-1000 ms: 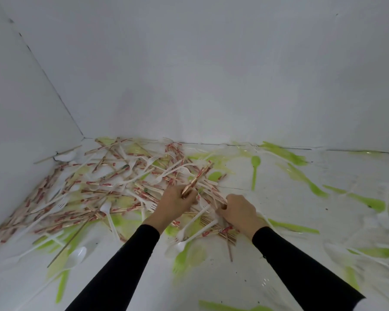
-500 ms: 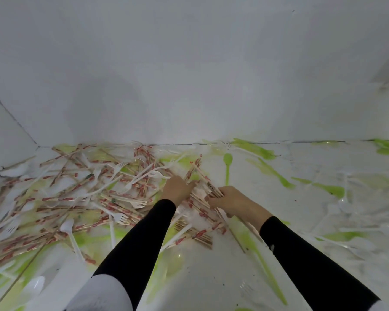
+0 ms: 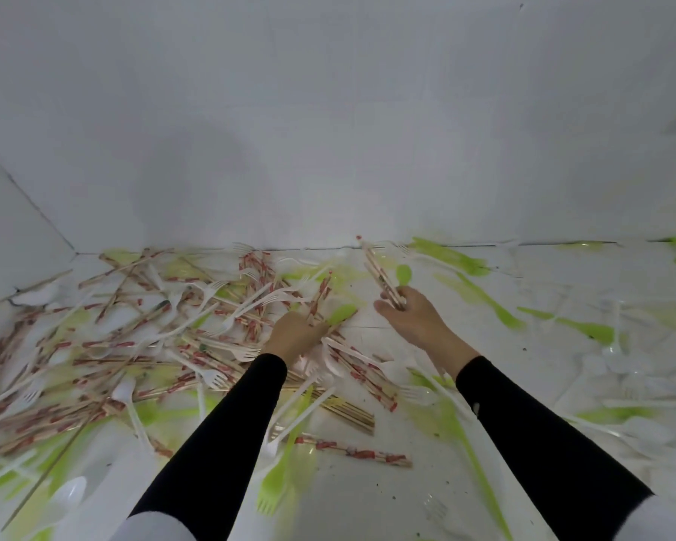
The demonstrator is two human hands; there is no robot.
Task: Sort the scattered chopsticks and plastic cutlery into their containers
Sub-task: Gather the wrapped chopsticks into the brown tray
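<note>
A big heap of paper-wrapped chopsticks mixed with white plastic forks covers the left of the white surface. My left hand rests on the heap's right edge and grips a wrapped chopstick pair that sticks up and away. My right hand is lifted clear to the right and holds a bundle of wrapped chopsticks pointing toward the back wall. A green spoon lies between the hands. No container shows.
Green plastic cutlery and white spoons lie scattered at the right. A green fork and one wrapped chopstick pair lie near my forearms. White walls close the back and the left.
My right hand has lifted away to the right with the chopstick bundle, out of the pile. My left hand stays at the pile's edge. The camera has swung slightly.
</note>
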